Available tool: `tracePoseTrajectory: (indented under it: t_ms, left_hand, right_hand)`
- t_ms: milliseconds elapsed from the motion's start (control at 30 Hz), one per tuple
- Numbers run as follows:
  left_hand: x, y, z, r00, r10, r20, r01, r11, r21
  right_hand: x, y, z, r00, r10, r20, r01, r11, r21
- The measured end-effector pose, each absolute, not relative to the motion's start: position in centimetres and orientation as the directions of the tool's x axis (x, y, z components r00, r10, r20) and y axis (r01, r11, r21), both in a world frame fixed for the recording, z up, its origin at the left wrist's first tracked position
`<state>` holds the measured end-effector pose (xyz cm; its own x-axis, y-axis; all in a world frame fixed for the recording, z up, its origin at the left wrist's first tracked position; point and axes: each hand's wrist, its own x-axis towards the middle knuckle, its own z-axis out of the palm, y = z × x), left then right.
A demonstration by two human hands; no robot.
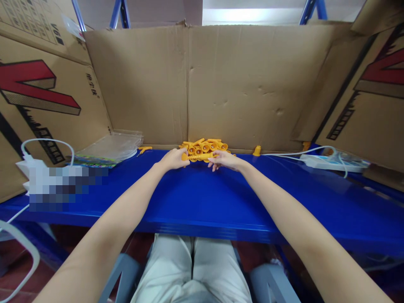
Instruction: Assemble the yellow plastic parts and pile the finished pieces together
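At the back of the blue table, both hands are on a slim yellow plastic tube [199,157] with small bumps or holes along it, held level. My left hand [172,159] is closed around its left end. With the thumb and forefinger, my right hand [227,160] pinches the right end, its other fingers hanging loose below. Just behind the tube lies a pile of similar yellow plastic pieces [205,146], several with round cupped ends facing me. My hands and the held tube hide part of that pile.
Cardboard walls [240,84] enclose the blue table [202,198]. To the left are clear plastic bags [110,145], a small yellow piece [145,149] and a white device with a cable [34,166]. A yellow cone-shaped piece [257,150] and a white power strip [334,163] sit right.
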<state>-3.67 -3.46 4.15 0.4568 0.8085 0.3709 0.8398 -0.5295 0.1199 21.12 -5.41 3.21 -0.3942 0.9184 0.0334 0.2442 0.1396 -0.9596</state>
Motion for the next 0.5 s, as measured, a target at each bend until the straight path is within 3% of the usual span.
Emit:
tracePoseTrajectory:
  t_ms: [133,300,500]
  left_hand:
    - [-3.4,-3.9,4.4,0.458,0.797,0.394,0.845,-0.528,0.084]
    - [-2.9,-4.5,4.6,0.464,0.785,0.41,0.845,-0.531,0.061]
    - [-2.9,-4.3,4.4,0.452,0.808,0.379,0.84,-0.528,0.123]
  right_hand:
    - [21.0,-5.2,3.0,-0.365,0.93,-0.034,0.302,0.084,-0.95]
    - [20.5,-5.6,3.2,-0.192,0.98,-0.054,0.381,0.023,-0.924]
    - [20.4,-5.7,3.4,-0.216,0.963,-0.162,0.375,-0.071,-0.924]
